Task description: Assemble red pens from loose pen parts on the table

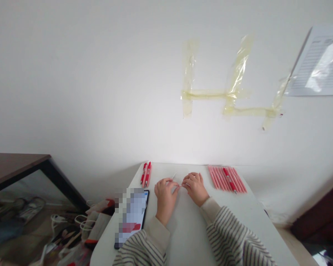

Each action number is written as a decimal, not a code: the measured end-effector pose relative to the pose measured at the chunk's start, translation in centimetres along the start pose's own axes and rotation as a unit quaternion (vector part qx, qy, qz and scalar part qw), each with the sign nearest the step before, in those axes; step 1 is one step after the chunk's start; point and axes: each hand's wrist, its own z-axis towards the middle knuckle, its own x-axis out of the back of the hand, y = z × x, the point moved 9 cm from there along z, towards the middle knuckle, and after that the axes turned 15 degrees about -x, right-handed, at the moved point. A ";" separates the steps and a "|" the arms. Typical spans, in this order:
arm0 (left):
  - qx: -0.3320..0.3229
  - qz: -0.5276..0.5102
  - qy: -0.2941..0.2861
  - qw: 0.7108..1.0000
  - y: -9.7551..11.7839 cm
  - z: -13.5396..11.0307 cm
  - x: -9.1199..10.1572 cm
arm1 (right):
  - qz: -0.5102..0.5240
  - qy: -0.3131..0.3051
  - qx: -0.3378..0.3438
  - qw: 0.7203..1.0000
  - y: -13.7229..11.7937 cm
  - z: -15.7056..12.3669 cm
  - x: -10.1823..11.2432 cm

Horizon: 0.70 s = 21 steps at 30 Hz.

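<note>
My left hand and my right hand meet fingertip to fingertip above the middle of the white table. Both are closed in a pinch on a thin, small, pinkish piece between them, mostly hidden by the fingers. A slim white stick pokes out behind the left fingers; I cannot tell whether that hand holds it. Left of my hands lie a few red and pink pens. To the right, several pink pen barrels lie side by side, with a red pen on top.
A phone with a lit, partly blurred screen lies at the left of the white table. The wall stands right behind it. Bags and cables crowd the floor at left, beside a dark-framed table.
</note>
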 end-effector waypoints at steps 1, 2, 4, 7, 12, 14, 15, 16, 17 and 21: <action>0.002 0.002 0.001 1.000 -0.1 0.0 0.0 | 0.002 0.000 0.001 1.000 0.0 0.0 0.0; 0.005 0.004 0.002 1.000 -0.1 0.0 0.0 | 0.005 0.000 0.000 1.000 0.1 0.0 -0.1; 0.008 0.007 0.000 1.000 -0.3 0.0 -0.1 | 0.008 0.000 0.000 1.000 0.1 0.1 -0.1; 0.001 0.006 -0.004 1.000 -0.2 0.0 -0.2 | 0.006 -0.001 -0.001 1.000 0.1 0.1 -0.1; -0.009 0.002 0.001 1.000 0.0 0.0 -0.2 | 0.000 0.001 -0.003 1.000 0.2 0.1 0.1; -0.009 0.001 -0.001 1.000 0.1 0.0 -0.2 | -0.003 0.003 -0.005 1.000 0.2 0.0 0.1; -0.008 0.001 -0.003 1.000 0.1 0.0 -0.2 | -0.003 0.004 -0.005 1.000 0.2 0.0 0.2; -0.006 0.001 -0.004 1.000 0.0 0.1 -0.3 | -0.004 0.005 -0.005 1.000 0.2 0.0 0.2; -0.005 0.000 -0.005 1.000 0.0 0.1 -0.3 | -0.003 0.005 -0.004 1.000 0.2 0.0 0.1; -0.003 -0.001 -0.006 1.000 0.0 0.2 -0.2 | 0.002 0.007 -0.002 1.000 0.3 0.1 0.1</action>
